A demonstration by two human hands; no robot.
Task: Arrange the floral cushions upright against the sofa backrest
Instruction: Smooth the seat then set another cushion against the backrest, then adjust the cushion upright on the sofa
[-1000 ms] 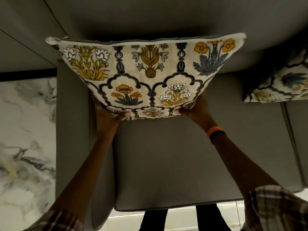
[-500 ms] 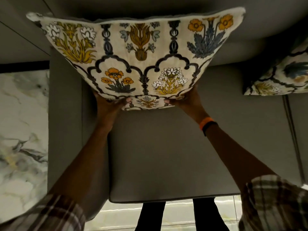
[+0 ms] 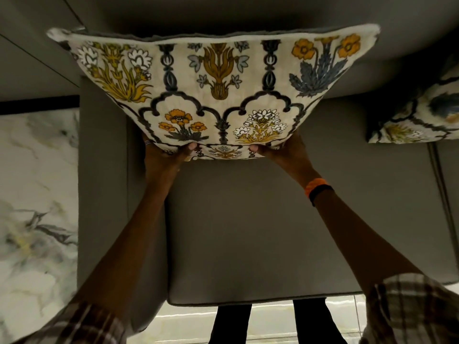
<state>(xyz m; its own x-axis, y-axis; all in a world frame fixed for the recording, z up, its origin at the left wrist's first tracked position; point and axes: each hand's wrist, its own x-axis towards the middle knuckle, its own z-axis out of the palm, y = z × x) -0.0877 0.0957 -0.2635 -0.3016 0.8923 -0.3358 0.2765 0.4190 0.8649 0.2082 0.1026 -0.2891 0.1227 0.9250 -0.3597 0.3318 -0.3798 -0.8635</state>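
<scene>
Over the last second the floral cushion [image 3: 218, 95] had been lifted a little and then brought back down, ending upright with its top seam against the grey sofa backrest [image 3: 248, 11]. The left hand [image 3: 164, 157] and right hand [image 3: 280, 151] each kept a closed grip pinching the bottom edge, above the seat [image 3: 248, 232]. That suggested a settling shake, with release likely next. A second floral cushion [image 3: 417, 115] already leaned at the right, near the first but apart.
</scene>
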